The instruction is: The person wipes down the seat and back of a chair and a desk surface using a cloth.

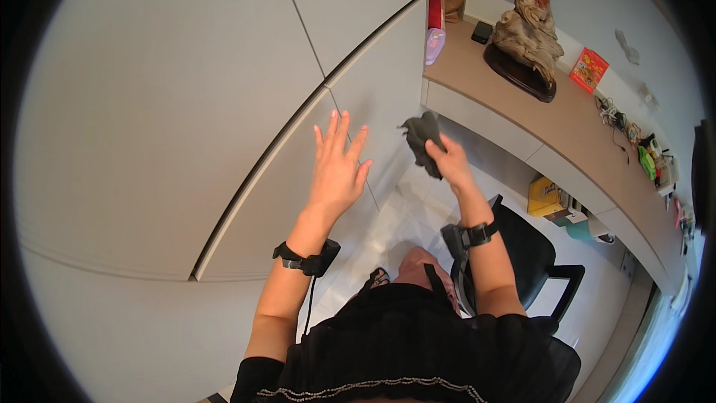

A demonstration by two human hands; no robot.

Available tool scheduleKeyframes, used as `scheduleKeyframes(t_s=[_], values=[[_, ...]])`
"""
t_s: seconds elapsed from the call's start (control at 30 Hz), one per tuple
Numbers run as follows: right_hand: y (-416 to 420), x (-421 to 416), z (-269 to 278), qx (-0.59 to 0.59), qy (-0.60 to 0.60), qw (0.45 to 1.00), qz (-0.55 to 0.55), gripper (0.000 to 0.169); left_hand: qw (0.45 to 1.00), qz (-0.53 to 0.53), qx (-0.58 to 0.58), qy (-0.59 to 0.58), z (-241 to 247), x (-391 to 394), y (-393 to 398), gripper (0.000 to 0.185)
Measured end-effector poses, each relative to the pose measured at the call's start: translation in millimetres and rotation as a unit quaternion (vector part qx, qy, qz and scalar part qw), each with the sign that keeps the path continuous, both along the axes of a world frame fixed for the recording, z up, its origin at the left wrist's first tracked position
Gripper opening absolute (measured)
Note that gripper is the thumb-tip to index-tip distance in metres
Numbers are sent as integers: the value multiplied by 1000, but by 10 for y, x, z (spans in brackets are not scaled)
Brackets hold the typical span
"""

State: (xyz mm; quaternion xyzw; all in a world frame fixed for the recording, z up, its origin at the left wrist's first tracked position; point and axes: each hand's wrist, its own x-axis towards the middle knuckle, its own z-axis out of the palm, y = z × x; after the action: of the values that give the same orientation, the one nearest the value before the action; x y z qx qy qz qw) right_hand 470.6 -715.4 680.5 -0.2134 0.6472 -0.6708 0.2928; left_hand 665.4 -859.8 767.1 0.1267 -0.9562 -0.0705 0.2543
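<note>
My left hand [337, 165] is raised with its fingers spread, back of the hand towards me, in front of the pale cabinet doors [224, 95]; it holds nothing, and I cannot tell whether it touches a door. A crumpled dark grey cloth [423, 143] is gripped in my right hand [450, 159], thumb on top. The cloth hangs above the floor, between the cabinet and the desk. Both wrists wear black straps with small devices, and a cable runs down from the left one.
A brown desk [582, 145] curves along the right, bearing a carved wooden sculpture [526, 39], a red packet [589, 69], cables and small items. Beneath it are a yellow box [543, 197] and other goods. A black chair [526, 246] stands close beside my right arm.
</note>
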Motion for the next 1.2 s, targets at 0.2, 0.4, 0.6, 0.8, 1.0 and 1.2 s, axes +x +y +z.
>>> scheduleKeyframes(t_s=[0.2, 0.4, 0.6, 0.8, 1.0, 1.2], values=[[-602, -1105, 289, -57, 96, 992, -55, 33, 999, 45, -29, 8, 136, -209, -225, 53], [-1253, -2417, 722, 103, 514, 826, -206, 35, 991, 104, -77, 34, 204, -466, -284, 53], [-1846, -3000, 888, 206, 658, 713, -124, 46, 981, 177, -71, 33, 171, -641, -236, 57], [-2130, -2967, 756, 113, 687, 708, -121, 38, 969, 225, -95, 31, 170, -705, -202, 60], [-2180, -2675, 742, 70, 698, 704, -112, 30, 953, 275, -115, 56, 143, -612, -208, 56], [-2215, -2169, 678, 59, 679, 722, -117, 28, 951, 290, -94, 44, 111, -398, -199, 60]])
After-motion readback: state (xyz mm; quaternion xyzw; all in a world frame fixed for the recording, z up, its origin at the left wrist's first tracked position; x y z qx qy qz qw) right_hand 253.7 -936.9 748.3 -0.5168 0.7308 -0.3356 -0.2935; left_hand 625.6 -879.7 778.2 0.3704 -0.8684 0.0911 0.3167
